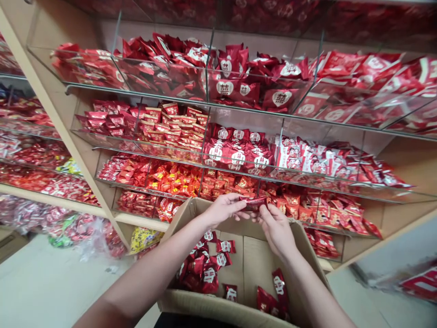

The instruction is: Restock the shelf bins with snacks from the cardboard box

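Between both hands, above the far edge of a cardboard box point(201, 306), is a dark red candy packet point(253, 203). My left hand point(227, 209) pinches its left end, and my right hand point(276, 226) holds its right end with thumb and fingers. Inside the box, a pile of red packets with white labels point(200, 269) lies on the left side. A few more red packets point(273, 296) rest at the box's near right corner.
Shelves with clear dividers point(177, 96) rise beyond the box, filled with red candy packets. A yellow packet group point(145, 239) sits on the lowest shelf. Plastic bags of sweets point(92, 234) are at the lower left. A red bag point(421, 282) lies at the far right.
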`<control>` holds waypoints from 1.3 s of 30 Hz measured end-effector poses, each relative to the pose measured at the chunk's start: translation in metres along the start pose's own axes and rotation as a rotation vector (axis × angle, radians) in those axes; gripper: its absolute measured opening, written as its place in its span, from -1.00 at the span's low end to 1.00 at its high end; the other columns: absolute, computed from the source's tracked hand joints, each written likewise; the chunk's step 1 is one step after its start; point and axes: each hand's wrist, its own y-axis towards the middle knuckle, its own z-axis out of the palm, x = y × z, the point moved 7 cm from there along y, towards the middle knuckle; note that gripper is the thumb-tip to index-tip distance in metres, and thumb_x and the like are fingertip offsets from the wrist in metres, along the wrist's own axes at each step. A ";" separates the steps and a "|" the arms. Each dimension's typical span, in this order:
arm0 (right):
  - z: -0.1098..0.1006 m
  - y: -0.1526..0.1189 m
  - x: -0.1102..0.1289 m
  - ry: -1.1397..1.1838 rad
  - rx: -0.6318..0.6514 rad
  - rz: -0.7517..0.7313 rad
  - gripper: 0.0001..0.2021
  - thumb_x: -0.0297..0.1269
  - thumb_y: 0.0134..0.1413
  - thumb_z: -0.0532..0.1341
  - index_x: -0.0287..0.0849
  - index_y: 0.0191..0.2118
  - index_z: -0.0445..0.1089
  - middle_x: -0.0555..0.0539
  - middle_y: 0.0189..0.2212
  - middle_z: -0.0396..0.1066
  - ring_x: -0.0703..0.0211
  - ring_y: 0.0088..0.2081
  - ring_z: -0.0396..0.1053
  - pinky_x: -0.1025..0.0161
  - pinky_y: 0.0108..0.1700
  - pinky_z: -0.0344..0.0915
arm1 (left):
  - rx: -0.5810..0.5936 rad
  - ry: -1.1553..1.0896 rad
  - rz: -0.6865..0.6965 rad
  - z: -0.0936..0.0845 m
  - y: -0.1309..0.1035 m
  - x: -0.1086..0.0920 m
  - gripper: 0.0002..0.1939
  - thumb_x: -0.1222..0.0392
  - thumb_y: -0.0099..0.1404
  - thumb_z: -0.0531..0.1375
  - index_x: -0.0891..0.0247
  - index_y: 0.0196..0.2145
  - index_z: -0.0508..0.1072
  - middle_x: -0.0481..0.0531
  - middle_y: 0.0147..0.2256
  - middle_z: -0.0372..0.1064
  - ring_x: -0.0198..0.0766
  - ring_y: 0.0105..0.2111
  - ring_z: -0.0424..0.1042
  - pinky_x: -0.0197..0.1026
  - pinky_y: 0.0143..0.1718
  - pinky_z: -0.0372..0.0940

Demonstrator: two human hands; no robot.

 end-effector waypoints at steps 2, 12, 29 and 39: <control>-0.006 -0.002 -0.001 -0.029 -0.025 -0.017 -0.82 -0.13 -0.03 0.16 -0.13 -0.37 0.37 0.02 -0.51 0.31 0.27 -0.49 0.24 0.27 -0.44 0.22 | 0.014 -0.023 -0.015 0.003 -0.002 -0.003 -0.62 0.00 0.06 0.23 0.33 -0.25 0.39 0.08 -0.36 0.42 -0.31 -0.45 0.46 -0.43 -0.54 0.22; 0.001 -0.006 0.008 0.074 0.064 0.036 -0.68 -0.18 -0.03 0.14 -0.06 -0.10 0.33 -0.09 -0.23 0.39 0.11 -0.27 0.34 0.12 -0.31 0.32 | -0.121 -0.011 0.181 0.004 -0.009 -0.025 -0.59 0.31 -0.03 0.29 0.31 -0.17 0.35 0.08 -0.21 0.36 -0.33 -0.28 0.37 -0.23 -0.20 0.24; 0.004 -0.005 -0.002 -0.217 0.015 0.004 -0.85 -0.24 -0.16 0.29 -0.15 -0.47 0.31 0.02 -0.46 0.39 0.27 -0.40 0.30 0.30 -0.30 0.25 | -0.216 -0.059 0.261 -0.004 -0.010 -0.019 -0.31 0.33 -0.04 0.29 0.25 0.02 0.08 -0.01 -0.35 0.36 -0.32 -0.35 0.37 -0.22 -0.24 0.23; -0.011 -0.003 -0.007 -0.355 0.019 -0.071 -0.83 -0.15 -0.09 0.21 -0.09 -0.36 0.42 -0.07 -0.37 0.37 0.11 -0.27 0.30 0.17 -0.20 0.26 | -0.036 0.392 0.183 0.023 -0.018 -0.004 -0.40 0.36 0.13 0.13 0.17 0.08 -0.03 -0.03 -0.34 0.24 -0.35 -0.37 0.29 -0.26 -0.31 0.21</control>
